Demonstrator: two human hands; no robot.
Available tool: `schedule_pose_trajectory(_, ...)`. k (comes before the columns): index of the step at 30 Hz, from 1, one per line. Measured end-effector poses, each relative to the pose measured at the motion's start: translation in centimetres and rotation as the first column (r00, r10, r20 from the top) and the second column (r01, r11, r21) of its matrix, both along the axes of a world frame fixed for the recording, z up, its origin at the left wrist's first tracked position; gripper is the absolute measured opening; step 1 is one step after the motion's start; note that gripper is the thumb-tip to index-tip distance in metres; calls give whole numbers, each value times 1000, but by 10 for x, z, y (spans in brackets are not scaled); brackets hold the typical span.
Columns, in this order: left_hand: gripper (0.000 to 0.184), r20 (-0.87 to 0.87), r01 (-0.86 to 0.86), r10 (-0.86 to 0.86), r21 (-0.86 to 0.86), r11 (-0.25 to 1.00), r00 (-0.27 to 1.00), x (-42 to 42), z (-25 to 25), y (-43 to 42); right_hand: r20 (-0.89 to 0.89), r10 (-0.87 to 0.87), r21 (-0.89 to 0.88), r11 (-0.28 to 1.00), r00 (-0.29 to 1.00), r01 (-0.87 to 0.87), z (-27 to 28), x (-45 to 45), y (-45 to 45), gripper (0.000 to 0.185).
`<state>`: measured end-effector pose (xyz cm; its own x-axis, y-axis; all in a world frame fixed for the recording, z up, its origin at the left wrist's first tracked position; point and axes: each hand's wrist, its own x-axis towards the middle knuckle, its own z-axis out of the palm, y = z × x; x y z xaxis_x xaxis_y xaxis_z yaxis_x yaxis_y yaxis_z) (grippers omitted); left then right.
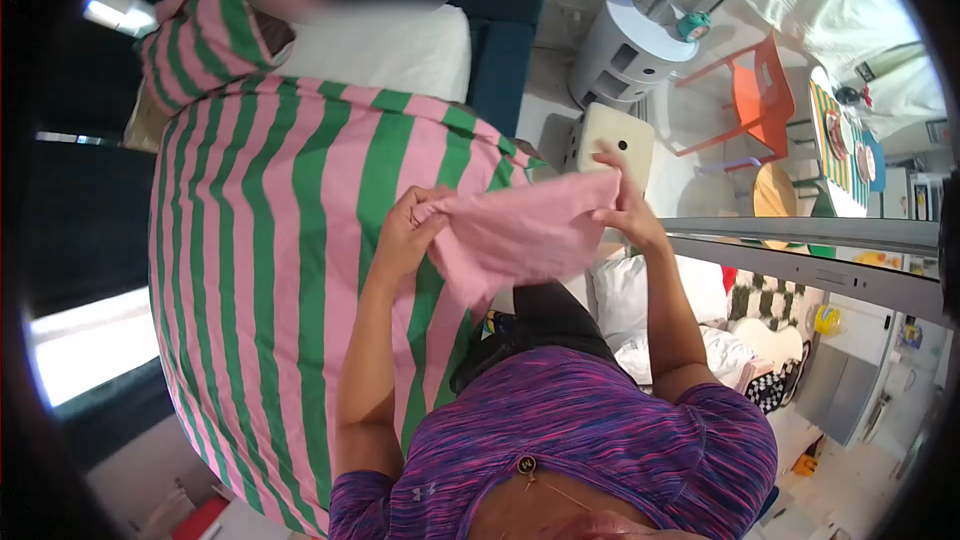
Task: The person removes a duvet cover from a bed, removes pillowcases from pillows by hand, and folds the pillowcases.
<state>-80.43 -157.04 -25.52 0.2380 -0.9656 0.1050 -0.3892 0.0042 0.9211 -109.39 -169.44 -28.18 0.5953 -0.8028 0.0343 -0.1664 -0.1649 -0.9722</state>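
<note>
A pink cloth point(520, 235) hangs between my two hands above the edge of the bed, slightly blurred by motion. Its left corner is bunched in my left hand point(408, 230), whose fingers are closed on it. On the other side, my right hand point(627, 212) pinches the cloth's right edge between thumb and fingers, with some fingers spread. Below the cloth lies a pink and green striped cover point(290, 240) spread over the bed, with soft wrinkles.
At the bed's head are a striped pillow point(205, 45) and a white pillow point(385, 52). A dice-shaped stool point(615, 145), a round white cabinet point(630, 50) and an orange chair point(762, 100) stand to the right. White pillows point(655, 290) lie behind my right arm.
</note>
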Motion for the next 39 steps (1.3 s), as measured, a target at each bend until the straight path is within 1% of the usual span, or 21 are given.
schedule_pose_trajectory(1, 15, -460, 32, 84, 238, 971, 884, -6, -1, -17, 137, -24, 403, 914, 990, -34, -3, -3, -7, 35)
schedule_pose_trajectory(3, 11, -289, 71, -17, 177, 982, 957, -9, -21, -62, -112, 146, 574, 817, 983, -56, -56, -16, -21, 41)
schedule_pose_trajectory(5, 14, -288, 51, 19, 234, 971, 957, -13, -57, -99, -21, -134, 693, 712, 991, 111, -49, -14, -27, 35)
schedule_pose_trajectory(9, 22, -446, 113, 119, 459, 881, 887, -15, -106, -152, -99, -288, 607, 741, 953, 287, -59, -40, -67, 31)
schedule_pose_trajectory(12, 31, -32, 100, -96, 434, 895, 995, 9, -157, -176, -75, -329, 588, 748, 941, 308, -81, -48, -107, 33)
schedule_pose_trajectory(15, 31, 95, 81, -139, 455, 887, 986, 27, -151, -187, -128, -370, 433, 814, 920, 387, -158, -53, -145, 35)
schedule_pose_trajectory(18, 32, 105, 46, -108, 475, 879, 989, 55, -150, -180, -274, -344, 465, 770, 898, 437, -195, -64, -185, 36)
schedule_pose_trajectory(21, 26, 195, -63, -31, 456, 888, 980, 84, -139, -160, -208, -404, 420, 786, 891, 454, -212, -84, -215, 38)
schedule_pose_trajectory(22, 25, 213, -100, 2, 448, 888, 977, 96, -142, -149, -360, -406, 395, 749, 840, 532, -197, -89, -222, 34)
schedule_pose_trajectory(23, 24, 233, -140, 38, 439, 887, 972, 111, -146, -136, -475, -384, 274, 791, 792, 548, -252, -123, -234, 32)
schedule_pose_trajectory(24, 25, 249, -168, 57, 454, 875, 967, 129, -154, -120, -567, -399, 168, 801, 721, 575, -226, -121, -236, 32)
schedule_pose_trajectory(25, 26, 265, -197, 76, 468, 862, 961, 144, -161, -104, -714, -497, -103, 771, 493, 628, -240, -134, -240, 34)
schedule_pose_trajectory(26, 26, 261, -202, 83, 472, 858, 962, 154, -162, -88, -784, -592, -227, 555, 188, 801, -250, -142, -247, 35)
schedule_pose_trajectory(27, 27, 325, -380, 262, 386, 841, 909, 160, -159, -75, -673, -706, -370, 580, 221, 726, -248, -145, -245, 56)
schedule_pose_trajectory(29, 29, 369, -564, 452, 295, 772, 812, 171, -162, -51, -718, -690, -479, 399, -89, 782, -256, -115, -258, 52)
schedule_pose_trajectory(31, 35, 833, -732, 392, 24, 681, 392, 175, -154, -41, -734, -624, -288, 643, 268, 709, -259, -76, -276, 42)
schedule_pose_trajectory(33, 50, 745, -831, 588, -83, 550, 315, 189, -163, -23, -525, -580, -350, 814, 623, 463, -264, -2, -288, 34)
schedule_pose_trajectory(35, 74, 746, -965, 631, 260, 18, 213, 191, -157, -26, -448, -294, -39, 950, 844, 310, -223, 106, -292, 25)
schedule_pose_trajectory(36, 74, 738, -973, 663, 223, -64, 126, 201, -159, -19, -293, -196, -45, 980, 936, 191, -208, 156, -289, 22)
schedule_pose_trajectory(38, 88, 502, -802, 864, 502, -323, -34, 223, -173, -13, -84, 8, -89, 996, 996, -15, -164, 249, -277, 19)
schedule_pose_trajectory(39, 88, 478, -798, 875, 497, -341, -75, 229, -183, -11, -37, 107, -117, 987, 994, -110, -131, 292, -272, 18)
